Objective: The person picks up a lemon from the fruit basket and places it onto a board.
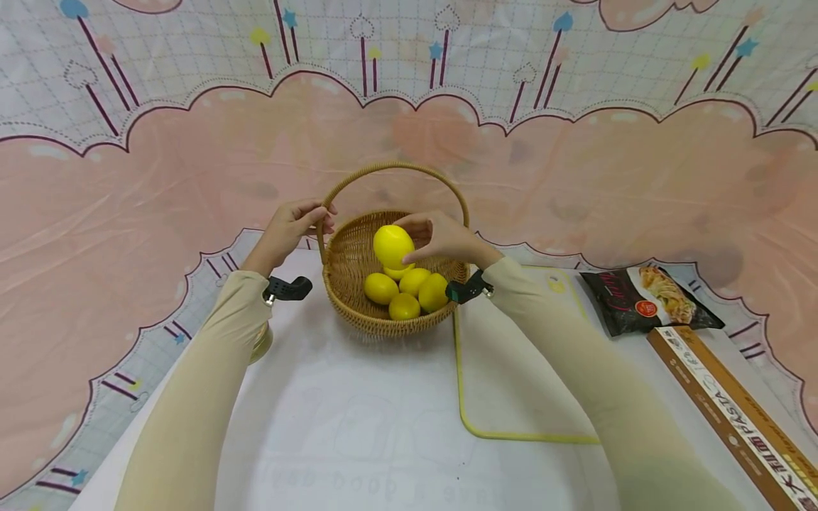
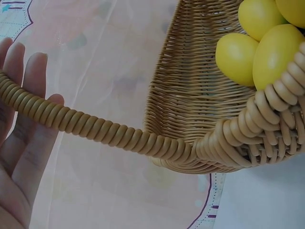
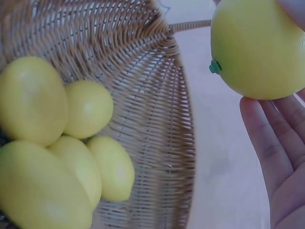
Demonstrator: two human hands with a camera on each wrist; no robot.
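A wicker basket (image 1: pixel 348 270) with a tall arched handle (image 2: pixel 109 136) stands on the white table, tilted so its inside faces me. Several yellow lemons (image 1: pixel 380 289) lie in its lower part. My left hand (image 1: pixel 295 228) holds the left side of the handle, fingers behind it in the left wrist view. Above the other fruit, my right hand (image 1: pixel 444 238) grips a lemon (image 1: pixel 393 246) between thumb and fingers. In the right wrist view this lemon (image 3: pixel 259 52) shows a small green stem, and the lemons (image 3: pixel 33 100) below are apart from it.
A yellow-edged white board (image 1: pixel 524 383) lies under my right forearm. To the right are a black food packet (image 1: pixel 652 299) and a long brown pasta box (image 1: pixel 735 419). Partly hidden by my left sleeve is a round gold-coloured object (image 1: pixel 262 344). Patterned cloth hangs behind the table.
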